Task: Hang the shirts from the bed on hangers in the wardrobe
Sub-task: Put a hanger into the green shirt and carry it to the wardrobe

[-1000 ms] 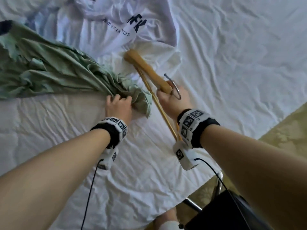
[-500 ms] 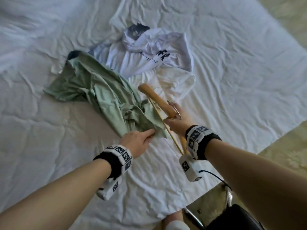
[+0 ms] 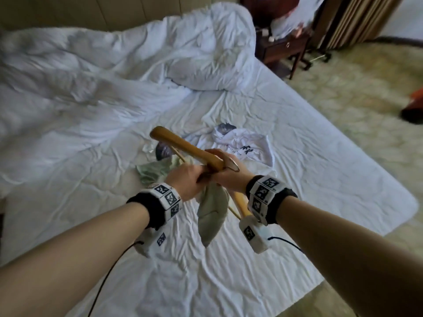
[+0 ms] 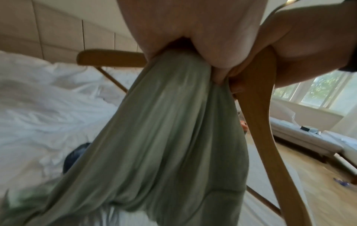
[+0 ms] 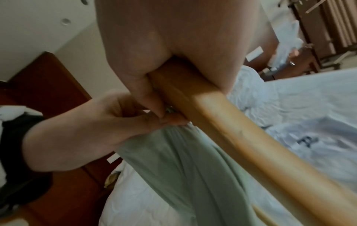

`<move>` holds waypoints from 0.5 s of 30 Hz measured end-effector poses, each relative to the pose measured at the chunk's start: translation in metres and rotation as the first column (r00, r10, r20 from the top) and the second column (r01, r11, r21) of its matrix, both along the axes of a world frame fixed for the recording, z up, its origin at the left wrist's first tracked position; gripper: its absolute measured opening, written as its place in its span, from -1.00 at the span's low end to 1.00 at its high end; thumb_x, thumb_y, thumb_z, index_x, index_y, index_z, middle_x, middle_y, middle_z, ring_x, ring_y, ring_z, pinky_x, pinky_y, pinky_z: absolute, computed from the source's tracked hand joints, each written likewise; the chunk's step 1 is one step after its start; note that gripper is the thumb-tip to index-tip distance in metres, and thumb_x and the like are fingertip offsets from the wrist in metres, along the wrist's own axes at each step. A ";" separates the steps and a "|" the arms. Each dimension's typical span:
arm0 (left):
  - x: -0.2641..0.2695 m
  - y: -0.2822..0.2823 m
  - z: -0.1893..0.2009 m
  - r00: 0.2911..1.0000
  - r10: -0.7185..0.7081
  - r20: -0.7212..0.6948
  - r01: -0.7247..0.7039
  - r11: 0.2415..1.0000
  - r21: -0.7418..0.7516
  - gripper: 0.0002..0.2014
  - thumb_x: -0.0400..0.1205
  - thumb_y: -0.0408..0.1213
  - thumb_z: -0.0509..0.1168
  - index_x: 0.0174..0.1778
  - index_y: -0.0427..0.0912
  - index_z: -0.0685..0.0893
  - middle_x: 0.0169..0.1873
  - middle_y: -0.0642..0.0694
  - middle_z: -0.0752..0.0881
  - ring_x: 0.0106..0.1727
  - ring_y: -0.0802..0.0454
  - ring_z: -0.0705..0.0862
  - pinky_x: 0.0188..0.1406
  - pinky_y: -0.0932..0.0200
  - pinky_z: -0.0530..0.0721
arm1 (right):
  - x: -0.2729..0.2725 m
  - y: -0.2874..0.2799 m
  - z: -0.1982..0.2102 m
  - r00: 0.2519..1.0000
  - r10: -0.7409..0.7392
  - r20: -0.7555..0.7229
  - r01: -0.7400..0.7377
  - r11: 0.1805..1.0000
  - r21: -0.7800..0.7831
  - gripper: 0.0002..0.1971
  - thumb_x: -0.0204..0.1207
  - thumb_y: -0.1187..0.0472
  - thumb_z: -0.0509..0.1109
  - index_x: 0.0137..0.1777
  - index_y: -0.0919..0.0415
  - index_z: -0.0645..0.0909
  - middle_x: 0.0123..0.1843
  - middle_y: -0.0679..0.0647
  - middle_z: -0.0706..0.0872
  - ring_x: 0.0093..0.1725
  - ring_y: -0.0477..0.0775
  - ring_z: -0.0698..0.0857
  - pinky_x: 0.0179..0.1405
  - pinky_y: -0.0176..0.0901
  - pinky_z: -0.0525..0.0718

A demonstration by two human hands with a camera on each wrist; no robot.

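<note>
Head view. Left hand (image 3: pixel 186 179): grips bunched green shirt (image 3: pixel 211 215), lifted above the bed (image 3: pixel 320 179); one end hangs from the fist, the rest trails to the sheet mid-bed. Right hand (image 3: pixel 229 177): closed around wooden hanger (image 3: pixel 183 145) near its metal hook (image 3: pixel 232 164); both hands touching. White shirt (image 3: pixel 242 147): flat on the bed beyond the hands, toward the right edge. Duvet (image 3: pixel 137 65): heaped at the head end. Dark side table (image 3: pixel 286 49): off the far right corner.

Left wrist view. Left hand (image 4: pixel 183 38) clenched on green shirt (image 4: pixel 164 137); hanger (image 4: pixel 257 122) arm just beside.

Right wrist view. Right hand (image 5: pixel 173 45) wraps hanger (image 5: pixel 241 130); left hand (image 5: pixel 86 130) pinches green shirt (image 5: pixel 183 168) against it.
</note>
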State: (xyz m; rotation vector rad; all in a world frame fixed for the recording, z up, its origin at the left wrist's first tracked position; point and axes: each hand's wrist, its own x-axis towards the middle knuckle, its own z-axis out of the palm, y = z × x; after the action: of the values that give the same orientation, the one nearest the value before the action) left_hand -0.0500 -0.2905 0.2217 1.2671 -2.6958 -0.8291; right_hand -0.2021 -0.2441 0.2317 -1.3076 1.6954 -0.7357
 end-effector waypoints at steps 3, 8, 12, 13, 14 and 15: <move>0.015 -0.005 0.057 0.998 -0.030 -0.055 0.023 0.992 -0.121 -0.54 0.48 0.03 0.13 0.11 -0.09 0.79 -0.05 -0.30 0.79 0.01 -0.30 0.75 -0.04 -0.12 0.68 | 0.014 -0.007 0.063 0.997 0.050 -0.051 -0.053 0.997 -0.049 -0.53 0.33 0.35 0.56 0.23 -0.03 0.67 -0.11 -0.02 0.76 -0.32 -0.06 0.70 -0.25 -0.04 0.78; 0.043 -0.008 0.136 0.984 0.018 -0.176 -0.049 0.983 -0.178 -0.59 0.45 -0.02 0.14 0.04 -0.07 0.78 -0.08 -0.23 0.80 -0.01 -0.21 0.75 -0.03 -0.08 0.70 | 0.040 -0.013 0.152 0.982 0.096 -0.161 -0.120 0.982 -0.148 -0.62 0.33 0.24 0.58 0.15 -0.02 0.68 -0.12 0.05 0.77 -0.26 0.08 0.74 -0.15 0.04 0.82; 0.059 -0.011 0.185 0.948 0.088 -0.305 -0.166 0.956 -0.240 -0.66 0.41 -0.07 0.19 -0.07 -0.09 0.79 -0.16 -0.20 0.80 -0.07 -0.19 0.75 -0.08 -0.08 0.71 | 0.059 -0.019 0.202 0.964 0.100 -0.245 -0.159 0.958 -0.237 -0.70 0.40 0.31 0.51 0.13 0.09 0.69 -0.09 0.13 0.78 -0.16 0.18 0.79 -0.09 0.13 0.82; 0.065 -0.012 0.196 0.935 0.116 -0.336 -0.204 0.949 -0.242 -0.71 0.41 -0.07 0.24 -0.12 -0.09 0.78 -0.21 -0.16 0.80 -0.11 -0.15 0.74 -0.10 -0.07 0.71 | 0.064 -0.020 0.212 0.959 0.095 -0.268 -0.166 0.952 -0.257 -0.69 0.42 0.33 0.46 0.16 0.10 0.69 -0.05 0.15 0.79 -0.10 0.21 0.79 -0.07 0.14 0.81; 0.071 -0.012 0.207 0.917 0.149 -0.371 -0.248 0.940 -0.235 -0.79 0.42 -0.09 0.32 -0.16 -0.08 0.77 -0.26 -0.11 0.78 -0.16 -0.10 0.74 -0.12 -0.05 0.71 | 0.069 -0.021 0.219 0.955 0.086 -0.282 -0.167 0.946 -0.276 -0.67 0.43 0.33 0.43 0.19 0.10 0.68 0.02 0.17 0.79 -0.03 0.24 0.78 -0.02 0.16 0.80; 0.075 -0.014 0.215 0.899 0.178 -0.401 -0.286 0.931 -0.229 -0.87 0.45 -0.13 0.39 -0.20 -0.09 0.76 -0.30 -0.07 0.76 -0.21 -0.05 0.73 -0.14 -0.01 0.71 | 0.072 -0.023 0.227 0.954 0.074 -0.290 -0.163 0.941 -0.296 -0.66 0.43 0.31 0.42 0.22 0.10 0.67 0.10 0.18 0.77 0.05 0.26 0.77 0.03 0.17 0.79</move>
State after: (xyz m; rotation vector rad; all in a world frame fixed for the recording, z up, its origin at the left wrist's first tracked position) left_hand 0.0253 -0.3048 0.4365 1.1933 -2.2100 -0.5611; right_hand -0.1300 -0.2671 0.4585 -1.7931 1.7416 -0.8085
